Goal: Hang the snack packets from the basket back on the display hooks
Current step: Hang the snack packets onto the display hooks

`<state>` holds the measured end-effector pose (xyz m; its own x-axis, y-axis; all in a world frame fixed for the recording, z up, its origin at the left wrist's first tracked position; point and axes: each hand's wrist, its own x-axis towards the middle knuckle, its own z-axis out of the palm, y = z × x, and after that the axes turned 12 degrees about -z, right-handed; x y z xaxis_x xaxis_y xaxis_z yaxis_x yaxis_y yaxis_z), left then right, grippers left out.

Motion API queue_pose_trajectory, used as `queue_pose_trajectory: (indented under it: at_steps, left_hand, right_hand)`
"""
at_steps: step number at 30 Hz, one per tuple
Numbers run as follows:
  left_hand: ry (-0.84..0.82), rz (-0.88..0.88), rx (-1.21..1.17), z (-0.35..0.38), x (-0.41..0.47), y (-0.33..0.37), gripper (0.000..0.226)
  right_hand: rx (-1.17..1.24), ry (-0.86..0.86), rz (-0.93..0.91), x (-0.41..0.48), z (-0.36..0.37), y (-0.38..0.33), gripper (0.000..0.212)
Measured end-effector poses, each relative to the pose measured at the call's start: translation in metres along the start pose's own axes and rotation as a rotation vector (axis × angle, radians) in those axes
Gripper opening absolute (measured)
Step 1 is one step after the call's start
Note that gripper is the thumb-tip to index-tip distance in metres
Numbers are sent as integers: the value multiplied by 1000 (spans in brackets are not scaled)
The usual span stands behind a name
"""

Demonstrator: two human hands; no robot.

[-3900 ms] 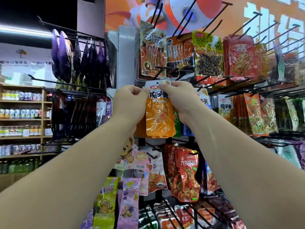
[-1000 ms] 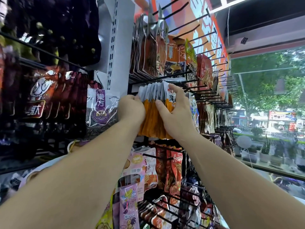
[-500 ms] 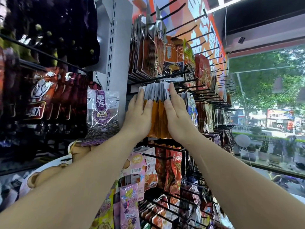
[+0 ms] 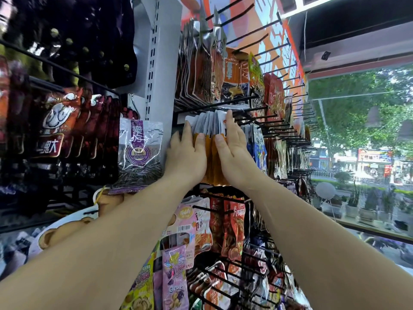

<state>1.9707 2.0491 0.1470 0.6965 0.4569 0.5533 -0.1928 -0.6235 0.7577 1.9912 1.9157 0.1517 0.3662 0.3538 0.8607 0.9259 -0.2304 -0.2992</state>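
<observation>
The left hand [image 4: 185,157], its earlier grip released, lies flat with straight fingers against the orange snack packets [image 4: 209,125], now hanging on the rack. The right hand [image 4: 232,153] presses flat opposite, apparently squaring the row. Bare hooks [image 4: 279,128] beside it remain unfilled.

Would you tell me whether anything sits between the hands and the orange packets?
Nothing visible does: the left hand and right hand both press flat against the hanging orange packets.
</observation>
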Motion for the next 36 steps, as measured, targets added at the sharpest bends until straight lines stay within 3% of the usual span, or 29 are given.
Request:
queue_pose_trajectory:
  at_steps: [5,10,15,21,27,32,36]
  left_hand:
    - [215,278,-79,0,-15,3,50]
    - [123,394,-24,0,-8,-3,64]
    - [68,303,44,5,-5,-7,74]
    - [135,198,158,4,1,-2,62]
    - [303,322,19,2,-4,-1,48]
    - [77,422,5,11,-7,-8,60]
    - [52,391,21,13,-3,-13,59]
  right_hand:
    - [-64,89,-62,-10,-14,1,69]
    - [-139,180,-126,-13,-14,2,61]
    - [-136,188,-82,-11,-14,-2,70]
    - [-145,205,-73,-7,-13,-1,67]
    - [-54,241,-64,-8,-17,-3,60]
    - [-31,209,-69,-2,-11,-1,77]
    - [-17,163,-60,2,-1,-1,72]
